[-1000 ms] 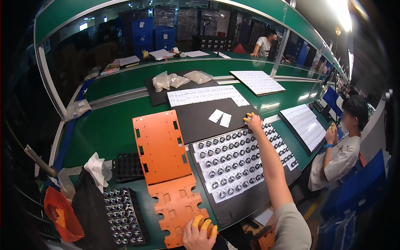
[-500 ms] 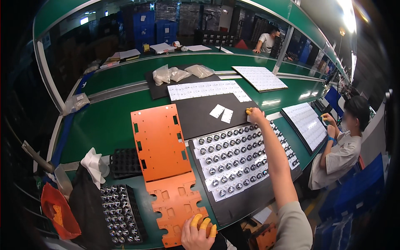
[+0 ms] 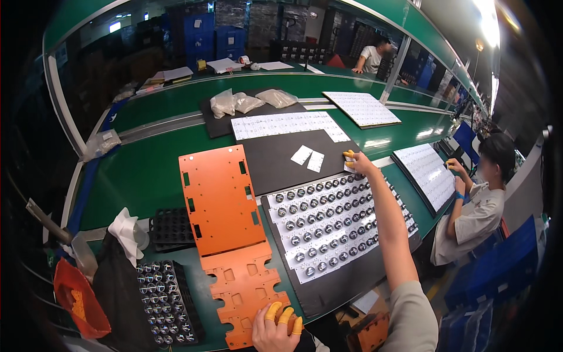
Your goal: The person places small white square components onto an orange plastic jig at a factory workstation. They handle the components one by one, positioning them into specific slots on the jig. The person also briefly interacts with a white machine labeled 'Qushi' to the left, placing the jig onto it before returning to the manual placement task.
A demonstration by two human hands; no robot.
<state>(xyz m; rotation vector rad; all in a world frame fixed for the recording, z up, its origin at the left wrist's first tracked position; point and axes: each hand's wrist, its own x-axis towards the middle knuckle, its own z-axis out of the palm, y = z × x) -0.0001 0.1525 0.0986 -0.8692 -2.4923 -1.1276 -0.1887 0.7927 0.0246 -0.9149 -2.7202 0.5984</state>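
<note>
Hands on orange plate and lens board.
At 6 o'clock the left hand (image 3: 274,328), yellow cots on its fingers, lay flat on the notched orange plate (image 3: 243,293). Toward 1 o'clock the right hand (image 3: 356,162) pinched a small white piece at the far corner of the lens board (image 3: 328,226); beyond lay a black mat (image 3: 281,167).

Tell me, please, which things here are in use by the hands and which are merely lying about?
In use: right hand, lens board, left hand, lower orange plate.
Lying about: upper orange plate, plastic bags, black lens tray.
</note>
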